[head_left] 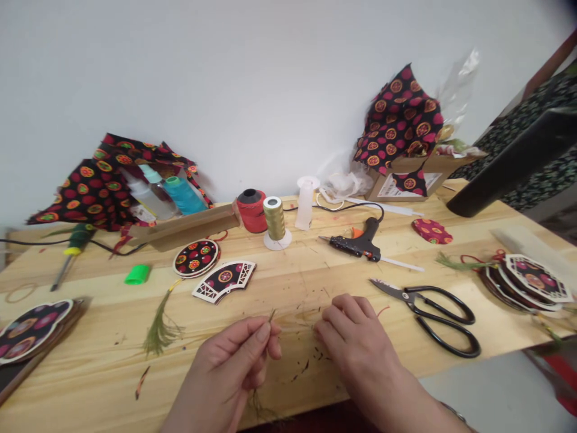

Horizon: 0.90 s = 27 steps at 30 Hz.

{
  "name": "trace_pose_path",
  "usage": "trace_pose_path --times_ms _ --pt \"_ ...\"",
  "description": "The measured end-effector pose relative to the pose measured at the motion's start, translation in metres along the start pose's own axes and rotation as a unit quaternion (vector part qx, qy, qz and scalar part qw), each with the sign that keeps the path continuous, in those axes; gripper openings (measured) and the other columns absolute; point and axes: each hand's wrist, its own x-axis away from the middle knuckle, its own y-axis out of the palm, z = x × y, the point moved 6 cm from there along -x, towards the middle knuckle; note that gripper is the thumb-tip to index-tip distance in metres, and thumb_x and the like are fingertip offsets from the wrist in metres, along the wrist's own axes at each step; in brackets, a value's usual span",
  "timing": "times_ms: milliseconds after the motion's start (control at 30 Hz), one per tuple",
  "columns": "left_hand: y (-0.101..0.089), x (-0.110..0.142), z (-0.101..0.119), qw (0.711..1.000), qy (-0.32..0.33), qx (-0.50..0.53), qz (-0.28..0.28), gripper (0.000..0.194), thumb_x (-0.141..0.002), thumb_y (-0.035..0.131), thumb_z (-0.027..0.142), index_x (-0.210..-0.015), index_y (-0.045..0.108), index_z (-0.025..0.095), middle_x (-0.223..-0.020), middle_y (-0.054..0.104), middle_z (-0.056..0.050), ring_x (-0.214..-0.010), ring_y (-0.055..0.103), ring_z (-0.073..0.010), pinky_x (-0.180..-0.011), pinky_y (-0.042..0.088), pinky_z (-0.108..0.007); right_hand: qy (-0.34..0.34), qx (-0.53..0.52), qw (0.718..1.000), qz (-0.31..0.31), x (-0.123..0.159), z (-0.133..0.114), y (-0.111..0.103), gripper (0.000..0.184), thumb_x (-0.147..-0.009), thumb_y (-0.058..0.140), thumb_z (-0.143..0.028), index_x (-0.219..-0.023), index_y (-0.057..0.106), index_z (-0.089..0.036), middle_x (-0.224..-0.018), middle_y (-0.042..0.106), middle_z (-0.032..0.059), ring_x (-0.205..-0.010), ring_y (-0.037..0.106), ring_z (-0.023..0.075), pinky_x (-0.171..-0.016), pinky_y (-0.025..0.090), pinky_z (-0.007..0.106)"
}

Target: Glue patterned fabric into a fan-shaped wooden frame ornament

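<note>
My left hand (237, 364) is closed in a pinch, thumb against forefinger, on a tassel of olive thread (272, 314). Its tip pokes up past the thumb, and loose strands hang below the palm. Beside it, my right hand (354, 337) rests low over the tabletop with its fingers curled; whatever lies under them, if anything, is hidden. Black-handled scissors (417, 304) lie just right of that hand, blades slightly apart. Dark scraps (306, 364) are scattered between the hands. A fan-shaped ornament (225, 279) and a round ornament (196, 258) with a finished tassel (162, 325) lie beyond my left hand.
Farther back stand a gold thread spool (274, 219), a red spool (252, 210) and a glue gun (356, 240). Boxes with patterned fabric (396, 120) flank the wall. Stacked ornaments (532, 279) lie right; a screwdriver (72, 255) and green cap (137, 274) left. A person stands far right.
</note>
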Motion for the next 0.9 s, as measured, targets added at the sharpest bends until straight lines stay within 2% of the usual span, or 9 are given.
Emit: trace_pose_path --times_ms 133,233,367,467,600,667,733,800,900 --pt "-0.002 -0.001 0.001 0.999 0.020 -0.030 0.007 0.023 -0.064 0.077 0.040 -0.069 0.074 0.017 -0.065 0.065 -0.003 -0.050 0.034 -0.0075 -0.047 0.027 -0.020 -0.009 0.021 1.000 -0.020 -0.006 0.002 0.004 0.013 -0.078 0.063 -0.007 -0.071 0.058 -0.018 -0.074 0.058 0.0057 -0.075 0.045 0.0220 -0.066 0.036 0.036" --pt "0.000 -0.003 0.005 0.994 0.050 -0.102 0.002 0.024 -0.069 0.073 0.043 -0.076 0.077 0.021 -0.076 0.071 -0.004 -0.051 0.039 -0.0091 -0.047 0.030 -0.021 0.036 -0.108 0.992 -0.051 -0.014 0.010 -0.003 0.018 -0.083 0.055 -0.004 -0.072 0.058 -0.018 -0.076 0.058 0.0039 -0.077 0.047 0.0195 -0.068 0.040 0.033" --pt "0.009 -0.006 0.018 0.970 0.135 -0.198 -0.026 0.013 -0.073 0.069 0.035 -0.076 0.079 0.028 -0.111 0.072 -0.003 -0.089 0.062 -0.0215 -0.073 0.046 -0.026 0.092 -0.263 0.957 -0.082 -0.028 0.018 -0.023 0.020 -0.087 0.051 -0.003 -0.074 0.059 -0.016 -0.079 0.058 0.0038 -0.083 0.050 0.0181 -0.073 0.044 0.029" --pt "0.020 -0.009 0.024 0.957 0.159 -0.227 -0.083 0.014 -0.075 0.066 0.030 -0.079 0.080 0.030 -0.105 0.075 -0.004 -0.105 0.061 -0.0264 -0.093 0.042 -0.031 0.086 -0.282 0.952 -0.087 -0.038 0.018 -0.035 0.019 -0.087 0.052 -0.004 -0.075 0.060 -0.016 -0.080 0.059 0.0041 -0.085 0.050 0.0183 -0.077 0.043 0.031" --pt "0.021 -0.014 0.025 0.955 0.154 -0.236 -0.097 0.014 -0.076 0.067 0.032 -0.081 0.080 0.029 -0.087 0.075 -0.004 -0.089 0.064 -0.0245 -0.080 0.046 -0.028 0.084 -0.313 0.943 -0.073 -0.046 0.020 -0.035 0.020 -0.086 0.051 -0.002 -0.077 0.060 -0.018 -0.081 0.060 0.0021 -0.086 0.051 0.0169 -0.079 0.042 0.030" --pt "0.016 -0.018 0.021 0.967 0.121 -0.214 -0.073 0.015 -0.076 0.068 0.035 -0.081 0.080 0.027 -0.080 0.074 -0.004 -0.073 0.060 -0.0196 -0.066 0.043 -0.025 0.124 -0.336 0.934 -0.004 -0.049 0.029 -0.036 0.018 -0.087 0.052 -0.006 -0.074 0.058 -0.018 -0.079 0.059 0.0012 -0.084 0.052 0.0163 -0.076 0.041 0.029" --pt "0.010 -0.021 0.015 0.983 0.075 -0.162 -0.053 0.019 -0.075 0.070 0.039 -0.082 0.079 0.024 -0.068 0.068 -0.002 -0.060 0.049 -0.0143 -0.055 0.037 -0.023 0.198 -0.358 0.908 0.087 -0.046 0.042 -0.037 0.018 -0.089 0.052 -0.013 -0.073 0.057 -0.019 -0.076 0.059 0.0008 -0.079 0.052 0.0158 -0.073 0.041 0.029" --pt "0.006 -0.023 0.009 0.993 0.041 -0.095 -0.054 0.023 -0.073 0.072 0.041 -0.082 0.079 0.021 -0.058 0.060 0.000 -0.055 0.041 -0.0114 -0.053 0.032 -0.021 0.265 -0.399 0.868 0.131 -0.041 0.051 -0.031 0.019 -0.090 0.051 -0.021 -0.073 0.059 -0.019 -0.073 0.059 0.0007 -0.074 0.053 0.0156 -0.071 0.041 0.029" --pt "0.006 -0.025 0.006 0.997 0.017 -0.029 -0.073 0.025 -0.069 0.076 0.041 -0.080 0.078 0.019 -0.053 0.053 0.002 -0.054 0.037 -0.0099 -0.052 0.031 -0.020 0.322 -0.499 0.801 0.074 -0.037 0.047 -0.011 0.014 -0.083 0.058 -0.026 -0.073 0.065 -0.018 -0.070 0.061 0.0000 -0.068 0.054 0.0146 -0.066 0.042 0.027"
